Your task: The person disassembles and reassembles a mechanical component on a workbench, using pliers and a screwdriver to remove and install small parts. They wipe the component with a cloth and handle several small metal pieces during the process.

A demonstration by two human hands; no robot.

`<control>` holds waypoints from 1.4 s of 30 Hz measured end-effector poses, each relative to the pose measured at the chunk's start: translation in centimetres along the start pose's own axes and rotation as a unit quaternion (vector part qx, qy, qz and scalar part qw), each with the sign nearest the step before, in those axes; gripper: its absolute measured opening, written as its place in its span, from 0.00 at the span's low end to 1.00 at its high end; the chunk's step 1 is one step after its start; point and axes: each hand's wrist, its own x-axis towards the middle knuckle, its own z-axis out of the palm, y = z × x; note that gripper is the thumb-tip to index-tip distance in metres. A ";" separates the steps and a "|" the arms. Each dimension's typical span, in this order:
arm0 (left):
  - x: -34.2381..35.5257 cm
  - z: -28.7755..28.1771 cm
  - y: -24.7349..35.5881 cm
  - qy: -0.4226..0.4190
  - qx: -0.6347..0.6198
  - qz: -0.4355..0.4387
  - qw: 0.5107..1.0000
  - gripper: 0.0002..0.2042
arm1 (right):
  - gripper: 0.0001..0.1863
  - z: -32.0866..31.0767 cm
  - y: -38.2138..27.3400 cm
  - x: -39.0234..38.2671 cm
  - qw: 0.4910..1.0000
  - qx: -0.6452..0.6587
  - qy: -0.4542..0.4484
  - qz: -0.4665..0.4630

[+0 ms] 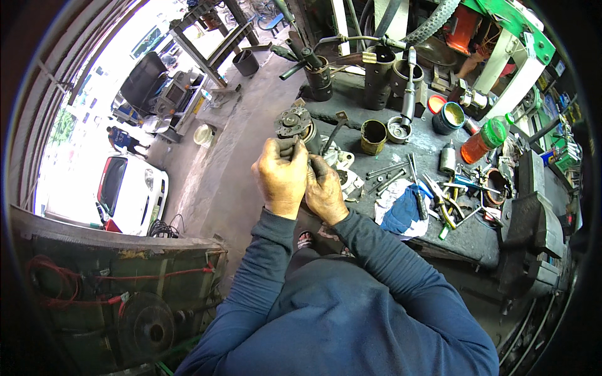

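Note:
My left hand (280,178) is closed, thumb pressed on the curled fingers. Right against it, my right hand (325,188) is closed too, its thumb and fingers pinched together. Whatever they hold between them is too small or too hidden to make out. Just beyond my fingertips, at the bench edge, sits a round metal machine part (293,121) with a flat holed plate on top. A pale metal casting (343,164) lies to the right of it, partly behind my right hand.
Long bolts (385,174), a blue and white rag (401,210) and pliers (442,203) lie on the bench at right. Behind them stand a rusty can (374,136) and a green-capped bottle (485,141) of orange liquid. A vise (533,235) is mounted far right.

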 end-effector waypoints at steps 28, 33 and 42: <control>10.8 -2.5 -3.4 -0.414 -0.111 0.199 0.881 0.27 | 0.20 -0.9 -1.4 -0.1 0.997 -0.036 -0.008 0.060; 10.1 -1.9 -3.8 -0.378 -0.140 0.175 0.898 0.26 | 0.19 -0.4 -1.4 -0.2 0.998 -0.028 -0.003 0.063; 9.9 -1.5 -4.2 -0.396 -0.166 0.148 0.891 0.26 | 0.15 -0.2 -2.4 -1.5 0.971 -0.214 0.102 -0.008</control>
